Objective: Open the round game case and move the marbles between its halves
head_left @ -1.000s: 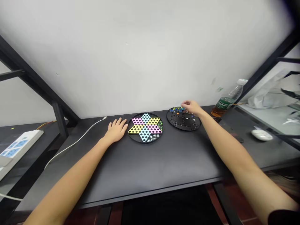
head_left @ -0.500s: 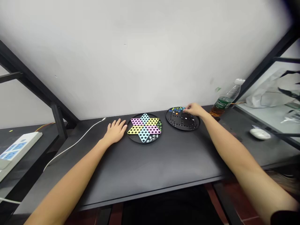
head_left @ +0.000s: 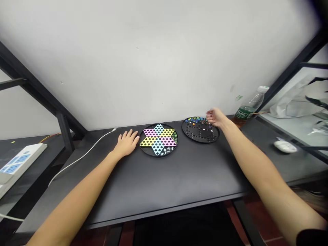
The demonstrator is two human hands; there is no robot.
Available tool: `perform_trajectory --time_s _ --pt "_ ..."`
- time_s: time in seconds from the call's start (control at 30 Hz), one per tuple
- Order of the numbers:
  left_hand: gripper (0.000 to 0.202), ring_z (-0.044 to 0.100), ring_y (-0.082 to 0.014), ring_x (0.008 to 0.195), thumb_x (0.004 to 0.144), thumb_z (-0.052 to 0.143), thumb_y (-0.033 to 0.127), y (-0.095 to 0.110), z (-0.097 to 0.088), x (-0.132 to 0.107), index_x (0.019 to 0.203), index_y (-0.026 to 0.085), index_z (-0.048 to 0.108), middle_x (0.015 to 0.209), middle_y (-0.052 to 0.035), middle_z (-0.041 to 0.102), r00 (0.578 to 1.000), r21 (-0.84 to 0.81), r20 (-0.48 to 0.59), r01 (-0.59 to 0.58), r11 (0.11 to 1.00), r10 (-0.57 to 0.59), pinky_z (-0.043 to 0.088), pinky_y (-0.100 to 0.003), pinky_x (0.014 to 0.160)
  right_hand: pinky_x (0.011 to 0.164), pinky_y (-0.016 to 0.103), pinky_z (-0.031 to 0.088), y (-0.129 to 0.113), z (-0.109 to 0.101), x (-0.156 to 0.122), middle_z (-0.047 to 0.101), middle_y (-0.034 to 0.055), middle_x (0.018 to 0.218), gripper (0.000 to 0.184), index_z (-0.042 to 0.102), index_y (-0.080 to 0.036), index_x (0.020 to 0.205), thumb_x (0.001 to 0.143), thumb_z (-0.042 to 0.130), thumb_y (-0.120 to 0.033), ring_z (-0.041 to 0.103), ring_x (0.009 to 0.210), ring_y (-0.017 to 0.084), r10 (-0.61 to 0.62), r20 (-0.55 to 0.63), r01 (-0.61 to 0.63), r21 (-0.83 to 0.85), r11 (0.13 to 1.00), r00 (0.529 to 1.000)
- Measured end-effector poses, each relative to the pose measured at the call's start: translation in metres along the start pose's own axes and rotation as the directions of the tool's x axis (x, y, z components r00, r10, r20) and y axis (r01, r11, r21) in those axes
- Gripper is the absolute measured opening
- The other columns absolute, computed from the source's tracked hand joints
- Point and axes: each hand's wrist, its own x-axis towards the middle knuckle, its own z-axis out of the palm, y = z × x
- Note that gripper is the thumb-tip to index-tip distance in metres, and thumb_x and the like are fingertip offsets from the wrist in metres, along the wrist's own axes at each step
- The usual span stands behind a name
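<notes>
My left hand [head_left: 126, 142] lies flat with its fingers spread on the table, beside a round Chinese checkers board [head_left: 142, 150]. That board has a star in pink, yellow and blue with dark holes; green and white marbles [head_left: 168, 150] sit along its right and lower rim. Over the back right edge of a second round black board [head_left: 196, 137] hovers my right hand [head_left: 215, 118], fingers curled in. Whatever may be in those fingers is hidden. Mixed coloured marbles [head_left: 196, 119] crowd the back of the black board, with an orange marble [head_left: 193, 124] and a few white ones further in.
A clear bottle with a green label [head_left: 244, 112] stands tilted in view behind my right wrist. Further right lies a white mouse [head_left: 285, 146]. A white cable [head_left: 82, 156] runs along the left, near a power strip [head_left: 19, 162]. The wall [head_left: 159, 68] rises behind the table.
My right hand has lifted from the marbles at the back of the black board and shifted slightly right, its fingers curling. My left hand stays in place.
</notes>
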Motion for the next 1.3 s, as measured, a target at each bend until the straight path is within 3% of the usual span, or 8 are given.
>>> perform_trajectory --time_s 0.17,0.3,0.43,0.57,0.9,1.07,1.2,1.3 --pt "0.062 0.026 -0.0357 0.15 0.103 0.017 0.05 0.001 -0.001 0.0 0.156 0.023 0.035 0.164 -0.0103 0.029 1.0 -0.001 0.0 -0.002 1.0 0.002 0.023 -0.058 0.119 0.03 0.016 0.015 -0.008 -0.014 -0.004 0.04 -0.0008 0.06 0.015 0.04 -0.023 0.072 0.078 0.052 -0.027 0.025 0.045 0.01 0.061 0.039 -0.067 0.172 0.983 0.997" --pt "0.063 0.026 -0.035 0.15 0.103 0.016 0.051 0.0 -0.001 0.0 0.156 0.024 0.035 0.164 -0.0094 0.03 1.0 0.005 -0.002 0.001 1.0 -0.001 0.024 -0.057 0.119 0.035 0.019 0.015 0.009 -0.005 0.002 0.033 -0.0056 0.052 0.021 0.048 -0.021 0.068 0.076 0.064 -0.031 0.023 0.044 0.008 -0.138 -0.224 0.067 -0.298 0.952 0.965" --pt "0.063 0.027 -0.035 0.15 0.103 0.016 0.051 0.0 0.0 0.0 0.156 0.024 0.036 0.164 -0.0094 0.03 1.0 0.01 -0.005 -0.002 1.0 0.002 0.024 -0.057 0.119 0.047 0.023 0.031 0.021 0.003 0.008 0.05 -0.0014 0.052 0.026 0.064 -0.017 0.067 0.067 0.077 -0.039 0.043 0.051 0.011 -0.346 -0.095 0.11 -0.842 0.528 0.934" --pt "0.063 0.027 -0.0346 0.15 0.103 0.016 0.051 0.0 0.0 0.0 0.156 0.024 0.035 0.164 -0.0091 0.03 1.0 0.007 -0.003 0.005 1.0 -0.005 0.024 -0.057 0.119 0.057 0.026 0.038 0.024 0.005 0.011 0.059 0.0001 0.057 0.022 0.072 -0.019 0.072 0.067 0.077 -0.039 0.053 0.06 0.016 -0.322 0.047 0.152 -0.939 0.307 0.945" --pt "0.063 0.024 -0.036 0.151 0.103 0.016 0.051 0.001 -0.001 -0.001 0.156 0.023 0.035 0.164 -0.0102 0.028 1.0 -0.017 0.006 -0.002 1.0 0.002 0.022 -0.059 0.119 0.034 0.018 0.016 0.001 -0.001 -0.006 0.032 -0.0058 0.055 0.022 0.042 -0.023 0.07 0.077 0.057 -0.036 0.019 0.044 0.008 -0.047 0.026 0.051 -0.151 0.987 0.999" --pt "0.063 0.026 -0.0357 0.15 0.103 0.016 0.052 0.0 0.0 -0.001 0.156 0.024 0.035 0.164 -0.0103 0.03 1.0 -0.017 -0.002 -0.004 1.0 0.004 0.023 -0.058 0.118 0.033 0.018 0.015 0.0 -0.009 -0.009 0.031 -0.005 0.056 0.022 0.037 -0.023 0.069 0.08 0.054 -0.033 0.019 0.043 0.009 0.005 -0.051 -0.002 0.061 0.998 0.999" --pt "0.063 0.026 -0.0358 0.15 0.103 0.016 0.051 -0.001 0.0 0.0 0.156 0.023 0.035 0.164 -0.0111 0.03 1.0 -0.01 -0.003 -0.009 1.0 0.009 0.023 -0.057 0.119 0.041 0.022 0.024 0.019 -0.003 0.002 0.036 -0.0051 0.05 0.027 0.049 -0.021 0.066 0.079 0.067 -0.037 0.031 0.046 0.01 -0.263 -0.334 0.088 -0.458 0.884 0.905" --pt "0.063 0.026 -0.0359 0.15 0.103 0.016 0.051 -0.002 0.0 0.0 0.156 0.023 0.036 0.164 -0.0112 0.03 1.0 -0.013 -0.002 -0.009 1.0 0.009 0.023 -0.058 0.119 0.054 0.025 0.037 0.029 -0.002 0.01 0.053 -0.0009 0.056 0.025 0.065 -0.019 0.071 0.071 0.077 -0.04 0.049 0.058 0.015 -0.45 -0.176 0.13 -0.811 0.57 0.876"
